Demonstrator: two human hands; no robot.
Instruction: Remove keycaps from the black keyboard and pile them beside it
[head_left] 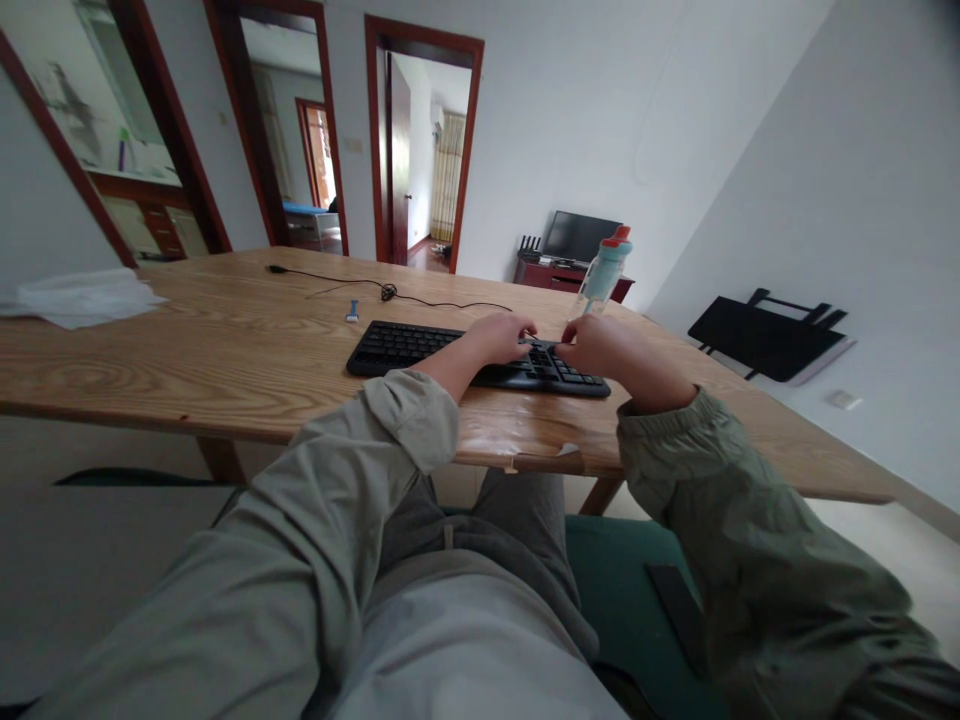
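Observation:
A black keyboard (409,348) lies on the wooden table (225,350), its cable running back to the left. Both my hands rest over its right half. My left hand (501,339) has its fingers curled, the tips pointing right. My right hand (604,348) faces it with fingers pinched together. The fingertips of both hands meet above the keys around a small thing too small to name. A clear bottle with a teal and red cap (604,273) stands just behind my right hand.
A small blue and white object (352,311) lies behind the keyboard. White cloth or paper (82,296) sits at the table's left end. A folded black table (769,335) leans on the right wall. A dark phone (679,605) lies on the green seat.

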